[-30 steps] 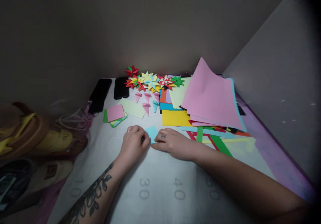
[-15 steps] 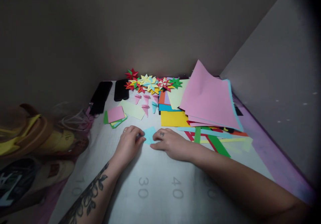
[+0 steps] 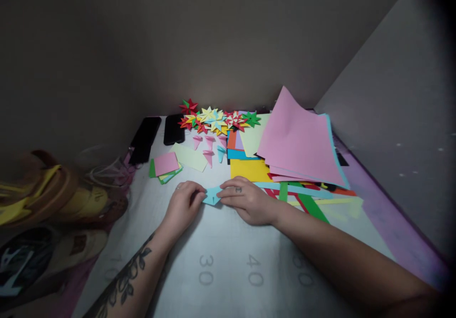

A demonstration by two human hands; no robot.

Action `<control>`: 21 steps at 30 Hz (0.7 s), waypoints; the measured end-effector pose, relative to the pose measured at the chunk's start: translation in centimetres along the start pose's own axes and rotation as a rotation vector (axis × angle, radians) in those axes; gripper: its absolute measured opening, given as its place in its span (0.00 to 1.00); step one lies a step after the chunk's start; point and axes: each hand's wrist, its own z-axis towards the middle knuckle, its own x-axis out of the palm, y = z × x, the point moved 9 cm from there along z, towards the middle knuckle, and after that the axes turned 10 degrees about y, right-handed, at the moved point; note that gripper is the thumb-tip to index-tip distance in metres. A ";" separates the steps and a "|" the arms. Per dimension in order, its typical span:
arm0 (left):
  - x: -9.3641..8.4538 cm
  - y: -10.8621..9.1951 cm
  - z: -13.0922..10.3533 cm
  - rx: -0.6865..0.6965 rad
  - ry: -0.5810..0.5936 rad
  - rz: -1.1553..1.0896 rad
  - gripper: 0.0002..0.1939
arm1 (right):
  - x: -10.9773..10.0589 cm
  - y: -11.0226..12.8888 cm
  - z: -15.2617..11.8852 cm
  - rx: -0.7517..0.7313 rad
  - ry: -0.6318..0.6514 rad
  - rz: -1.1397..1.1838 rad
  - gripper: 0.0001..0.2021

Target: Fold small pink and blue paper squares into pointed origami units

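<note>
A small light-blue paper square (image 3: pixel 213 197), partly folded, lies between my hands low over the white mat. My left hand (image 3: pixel 186 201) pinches its left corner between thumb and fingers. On the opposite side, my right hand (image 3: pixel 245 199) grips the right edge, its fingertips covering that part of the paper. Just beyond are several folded pink paper pieces (image 3: pixel 208 158) and one folded light-blue piece (image 3: pixel 221 153). Left of these sits a small stack of cut paper squares (image 3: pixel 166 164), pink on top, beside a pale green paper rectangle (image 3: pixel 188 157).
Folded paper stars (image 3: pixel 215 118) in several colours line the back. Two black phones (image 3: pixel 146 131) lie at back left. Large pink sheets (image 3: pixel 299 142) and coloured strips (image 3: pixel 309 206) cover the right side. Bags and a yellow-brown object (image 3: pixel 60 194) crowd the left edge.
The blue paper has gone from a flatter, squarish shape to a lower one with a crease or flap at its near side. My right fingers have shifted slightly along its right edge.
</note>
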 end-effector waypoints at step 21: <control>2.1 2.2 -1.8 -0.360 -0.092 -0.827 0.11 | -0.8 1.6 0.6 0.089 -0.160 -0.278 0.17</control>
